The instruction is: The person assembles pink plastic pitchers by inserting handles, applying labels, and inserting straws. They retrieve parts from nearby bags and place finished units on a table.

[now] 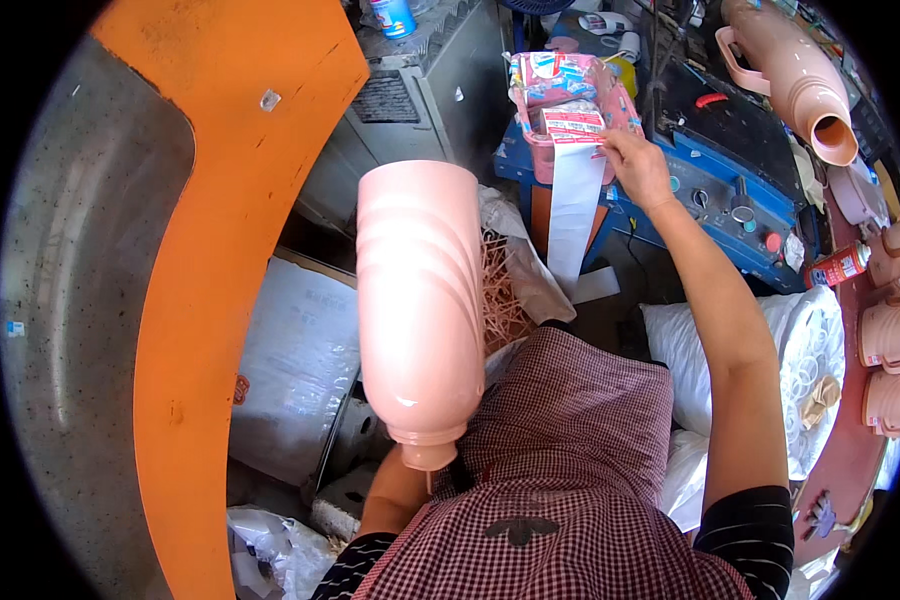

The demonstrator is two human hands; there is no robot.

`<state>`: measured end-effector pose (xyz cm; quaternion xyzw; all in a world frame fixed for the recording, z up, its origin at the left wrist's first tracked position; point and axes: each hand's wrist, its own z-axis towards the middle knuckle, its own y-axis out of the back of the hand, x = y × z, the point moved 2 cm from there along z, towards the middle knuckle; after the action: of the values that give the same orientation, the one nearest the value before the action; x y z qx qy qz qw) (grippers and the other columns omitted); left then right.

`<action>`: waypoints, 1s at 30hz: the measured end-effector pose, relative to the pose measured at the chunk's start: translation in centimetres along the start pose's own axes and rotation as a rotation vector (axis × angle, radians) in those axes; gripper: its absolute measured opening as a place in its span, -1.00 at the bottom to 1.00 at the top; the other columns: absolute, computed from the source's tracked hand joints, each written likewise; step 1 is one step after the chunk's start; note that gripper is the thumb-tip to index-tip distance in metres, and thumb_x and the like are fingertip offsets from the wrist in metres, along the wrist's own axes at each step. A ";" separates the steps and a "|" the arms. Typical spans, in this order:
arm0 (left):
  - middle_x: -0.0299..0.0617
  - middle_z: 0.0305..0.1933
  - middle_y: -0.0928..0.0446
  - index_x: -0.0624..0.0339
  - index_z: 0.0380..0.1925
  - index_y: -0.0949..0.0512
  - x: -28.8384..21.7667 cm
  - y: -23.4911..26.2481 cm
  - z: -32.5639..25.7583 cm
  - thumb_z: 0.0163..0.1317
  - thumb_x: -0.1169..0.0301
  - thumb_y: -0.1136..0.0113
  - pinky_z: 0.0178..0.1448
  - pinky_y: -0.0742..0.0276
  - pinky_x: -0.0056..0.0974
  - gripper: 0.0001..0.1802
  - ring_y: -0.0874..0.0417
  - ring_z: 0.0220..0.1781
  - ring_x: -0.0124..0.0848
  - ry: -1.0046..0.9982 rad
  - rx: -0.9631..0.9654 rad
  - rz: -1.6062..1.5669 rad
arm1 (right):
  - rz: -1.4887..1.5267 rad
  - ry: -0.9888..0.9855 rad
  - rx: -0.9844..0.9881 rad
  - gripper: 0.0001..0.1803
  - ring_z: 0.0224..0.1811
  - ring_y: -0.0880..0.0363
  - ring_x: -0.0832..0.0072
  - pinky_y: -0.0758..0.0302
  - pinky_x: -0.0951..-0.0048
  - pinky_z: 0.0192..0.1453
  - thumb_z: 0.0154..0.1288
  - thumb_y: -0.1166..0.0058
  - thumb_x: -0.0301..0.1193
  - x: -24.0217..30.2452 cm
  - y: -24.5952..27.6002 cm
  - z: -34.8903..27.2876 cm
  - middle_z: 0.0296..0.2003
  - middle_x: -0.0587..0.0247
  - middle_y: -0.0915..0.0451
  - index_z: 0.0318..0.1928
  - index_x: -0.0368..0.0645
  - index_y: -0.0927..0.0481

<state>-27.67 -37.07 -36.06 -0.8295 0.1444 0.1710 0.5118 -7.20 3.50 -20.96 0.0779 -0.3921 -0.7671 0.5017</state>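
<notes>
A glossy pink thermos shell (418, 290) hangs in front of me, its broad end away and its narrow neck toward me. My left forearm (392, 492) runs up behind it and supports it; the hand itself is hidden by the shell. With thumb and fingers pinched, my right hand (635, 160) grips the edge of a strip of red-and-white labels (575, 128). The strip's long white backing (575, 210) trails down over the front of a pink plastic basket (540, 158), which holds more label material.
An orange machine panel (195, 300) curves along the left. The basket stands on a blue machine table (715, 195). Right of it lie a pink thermos jug (795, 80) and a red spray can (838, 266). A sack of pink plastic scraps (502, 295) and white bags (745, 350) sit low around me.
</notes>
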 end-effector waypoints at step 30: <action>-0.14 -0.45 -0.56 0.07 -0.04 -0.63 3.9 -18.1 -5.6 -0.10 0.24 -0.48 -0.30 -0.54 -0.17 -0.47 -0.62 -0.42 -0.19 -1.053 0.422 2.232 | 0.922 -1.267 -0.192 -0.89 -0.57 -0.46 0.71 -0.35 0.69 -0.48 0.27 -0.23 -0.49 11.2 16.9 -29.0 -0.50 0.35 -0.58 -0.34 -0.23 -0.57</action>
<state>-15.91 -34.52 -20.88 0.0125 0.5706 0.7949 0.2061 14.24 -24.15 -26.13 -0.5880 -0.5282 -0.4105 0.4547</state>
